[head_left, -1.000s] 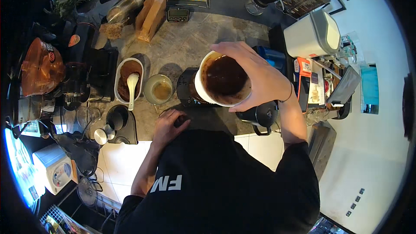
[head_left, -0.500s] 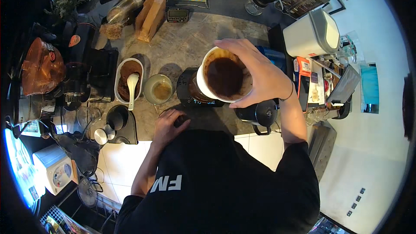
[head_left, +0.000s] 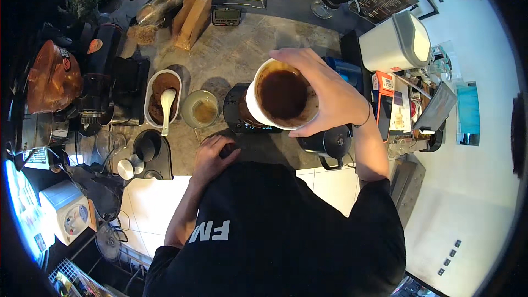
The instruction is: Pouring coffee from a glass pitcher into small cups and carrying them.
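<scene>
My right hand [head_left: 330, 91] grips a white coffee dripper [head_left: 254, 111] by its rim, thumb on the near side and fingers on the far side. Dark wet coffee grounds [head_left: 283, 96] lie inside it. Behind the dripper, partly hidden, a brown-looking glass server [head_left: 248, 111] stands on a black scale [head_left: 233, 113] with a lit display. At the counter's near edge rests my left hand [head_left: 212, 157], fingers bent and thumb apart, with nothing visible in it. Just beyond it is a glass cup [head_left: 201, 109] with some brownish liquid.
Left of the cup, an oval white tub [head_left: 149, 99] of brown powder holds a pale spoon [head_left: 167, 111]. A black kettle [head_left: 329, 144] stands below my right hand. Farther back are a timer [head_left: 226, 17], a brown paper bag [head_left: 192, 21] and a white bin [head_left: 385, 47].
The dripper and my right hand have shifted very slightly left, and the grounds show a little more fully. My left hand stays at the counter edge.
</scene>
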A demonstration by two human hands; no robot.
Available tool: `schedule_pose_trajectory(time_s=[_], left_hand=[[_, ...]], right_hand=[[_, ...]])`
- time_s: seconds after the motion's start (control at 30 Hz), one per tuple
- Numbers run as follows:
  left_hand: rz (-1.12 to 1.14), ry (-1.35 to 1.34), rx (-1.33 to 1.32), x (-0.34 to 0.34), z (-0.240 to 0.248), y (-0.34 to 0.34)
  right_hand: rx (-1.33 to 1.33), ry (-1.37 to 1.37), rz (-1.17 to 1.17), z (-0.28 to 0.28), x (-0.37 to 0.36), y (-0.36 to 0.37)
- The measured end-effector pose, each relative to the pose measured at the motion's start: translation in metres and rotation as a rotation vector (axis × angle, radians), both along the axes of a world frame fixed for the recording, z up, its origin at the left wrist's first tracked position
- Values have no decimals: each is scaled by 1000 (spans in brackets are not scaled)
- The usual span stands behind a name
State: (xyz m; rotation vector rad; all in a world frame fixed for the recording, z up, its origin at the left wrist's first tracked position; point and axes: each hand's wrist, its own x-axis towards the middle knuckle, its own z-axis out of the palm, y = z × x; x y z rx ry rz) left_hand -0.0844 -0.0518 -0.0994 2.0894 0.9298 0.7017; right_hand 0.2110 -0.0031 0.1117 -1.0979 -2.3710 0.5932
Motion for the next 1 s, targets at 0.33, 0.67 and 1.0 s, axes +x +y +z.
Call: schedule_pose_trajectory(time_s=[0.33, 0.67, 1.0], left_hand=[[31, -10, -21, 0, -5, -2], [7, -3, -16, 0, 0, -1], [8, -18, 15, -1, -4, -1]], right_hand=[[-5, -4, 10, -2, -1, 3], [-12, -25, 3, 1, -2, 4], [13, -32, 5, 0, -3, 5]])
